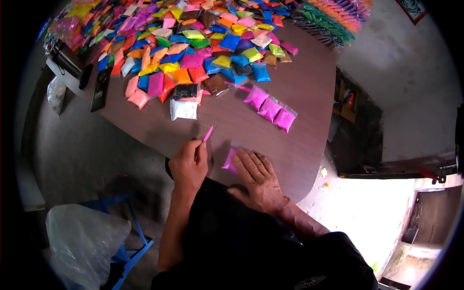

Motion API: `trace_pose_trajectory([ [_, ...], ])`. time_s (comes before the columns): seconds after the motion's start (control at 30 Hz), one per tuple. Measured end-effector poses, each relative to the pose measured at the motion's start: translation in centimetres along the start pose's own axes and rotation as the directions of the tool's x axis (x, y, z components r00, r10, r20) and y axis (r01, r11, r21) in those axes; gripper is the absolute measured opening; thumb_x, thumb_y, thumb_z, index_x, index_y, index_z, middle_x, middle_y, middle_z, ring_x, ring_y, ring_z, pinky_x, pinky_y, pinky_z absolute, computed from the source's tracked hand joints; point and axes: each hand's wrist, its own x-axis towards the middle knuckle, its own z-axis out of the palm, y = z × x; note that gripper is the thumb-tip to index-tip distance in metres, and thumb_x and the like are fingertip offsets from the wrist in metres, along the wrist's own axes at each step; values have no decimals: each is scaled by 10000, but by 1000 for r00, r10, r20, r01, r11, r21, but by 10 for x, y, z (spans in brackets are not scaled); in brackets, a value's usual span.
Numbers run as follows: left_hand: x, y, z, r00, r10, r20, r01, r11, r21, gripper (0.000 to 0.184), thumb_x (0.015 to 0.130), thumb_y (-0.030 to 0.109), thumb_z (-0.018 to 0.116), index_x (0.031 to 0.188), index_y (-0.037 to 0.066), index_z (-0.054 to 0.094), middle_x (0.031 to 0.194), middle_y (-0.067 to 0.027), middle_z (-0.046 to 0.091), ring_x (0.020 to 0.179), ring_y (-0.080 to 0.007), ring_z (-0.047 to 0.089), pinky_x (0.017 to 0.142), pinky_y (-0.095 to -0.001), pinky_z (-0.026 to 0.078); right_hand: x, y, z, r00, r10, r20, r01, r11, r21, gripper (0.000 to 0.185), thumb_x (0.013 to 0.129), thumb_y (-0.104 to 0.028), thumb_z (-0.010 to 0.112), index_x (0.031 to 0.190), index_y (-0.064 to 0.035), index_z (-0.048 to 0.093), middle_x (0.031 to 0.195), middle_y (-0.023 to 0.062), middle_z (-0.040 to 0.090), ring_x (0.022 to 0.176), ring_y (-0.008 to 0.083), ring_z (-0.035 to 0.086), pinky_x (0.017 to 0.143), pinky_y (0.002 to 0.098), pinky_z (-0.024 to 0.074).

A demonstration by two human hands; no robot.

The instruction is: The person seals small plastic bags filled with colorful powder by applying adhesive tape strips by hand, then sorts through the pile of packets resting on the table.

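Observation:
My left hand [189, 162] is closed in a pinch around a slim pink plastic stick [209, 133], whose tip points up and away from me. Under the fingers of my right hand [258, 178], which lies flat with its fingers stretched out, is a small pink packet [229, 161] near the table's front edge. Part of that packet is hidden by the hand. Farther off to the right, a joined row of three pink packets [269, 110] rests on the table. A white packet [184, 109] lies beyond my left hand, next to a black packet [185, 91].
A large heap of colourful packets [192, 61] covers the far side of the brown table [309, 96]. Bundles of wrapped coloured sticks [333, 19] lie at the far right. A phone [100, 89] and a dark flask [67, 58] are at left. A blue stool [133, 251] with a plastic bag [87, 241] stands below.

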Motion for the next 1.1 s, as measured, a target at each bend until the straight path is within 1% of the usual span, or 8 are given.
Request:
trace_pose_trajectory([
  [0.1, -2, 2, 2, 1000, 9, 11, -9, 1000, 8, 80, 920, 90, 732, 953, 58, 666, 780, -132, 686, 655, -349, 677, 571, -416, 523, -1, 5, 6, 1000, 8, -25, -9, 1000, -14, 708, 870, -358, 781, 1426, 11, 545, 1516, 221, 513, 1409, 388, 489, 1175, 540, 361],
  [0.27, -4, -3, 5, 1000, -6, 1, 6, 1000, -9, 90, 919, 104, 739, 949, 54, 670, 785, -134, 685, 666, -347, 679, 575, -410, 521, 2, 8, 16, 978, 16, -208, -16, 1000, 3, 521, 796, -218, 825, 1264, -39, 685, 1380, 148, 634, 1271, 339, 614, 1116, 499, 439],
  [0.37, -7, -8, 8, 999, -22, -46, 20, 999, -31, 91, 913, 101, 745, 950, 51, 679, 794, -140, 689, 673, -346, 682, 583, -395, 527, 5, 9, 19, 967, 2, -256, -2, 1000, -1, 461, 780, -176, 821, 1211, -53, 714, 1343, 127, 654, 1234, 327, 635, 1088, 484, 463],
  [0.5, -6, -8, 7, 998, -15, -56, 12, 999, -41, 89, 912, 89, 748, 951, 44, 682, 808, -141, 694, 673, -342, 683, 593, -376, 533, 6, 13, 12, 962, -24, -271, 16, 999, -32, 445, 780, -145, 814, 1205, -56, 720, 1317, 119, 668, 1219, 329, 644, 1067, 479, 480],
  [0.6, -8, -7, 7, 999, -22, -49, 21, 999, -35, 86, 917, 80, 745, 953, 38, 678, 806, -136, 687, 665, -329, 680, 591, -368, 528, 0, 23, 3, 949, 10, -316, -24, 999, -41, 389, 834, -157, 786, 1205, -60, 724, 1272, 132, 690, 1188, 323, 661, 1069, 476, 483],
  [0.8, -7, -4, 5, 998, -60, -2, 60, 997, -58, 75, 926, 58, 733, 957, 25, 673, 787, -129, 667, 643, -290, 665, 578, -354, 512, 5, 75, -35, 870, 111, -481, -202, 969, -142, 359, 860, -110, 749, 1213, -52, 726, 1289, 137, 700, 1198, 320, 663, 1084, 485, 462],
  [0.87, -6, -4, 5, 999, -49, -1, 49, 997, -62, 73, 927, 53, 730, 958, 20, 672, 785, -129, 664, 640, -285, 661, 575, -353, 509, 8, 90, -40, 845, 116, -521, -277, 930, -243, 370, 855, -44, 753, 1223, -36, 723, 1279, 152, 710, 1186, 346, 674, 1073, 474, 477],
  [1.1, -6, -3, 5, 999, -33, -17, 33, 999, -37, 73, 934, 44, 724, 962, 6, 668, 798, -122, 657, 641, -271, 661, 572, -341, 510, 20, 112, -29, 835, 129, -535, -299, 922, -244, 353, 872, -58, 746, 1223, -32, 717, 1291, 158, 700, 1216, 348, 655, 1081, 465, 472],
])
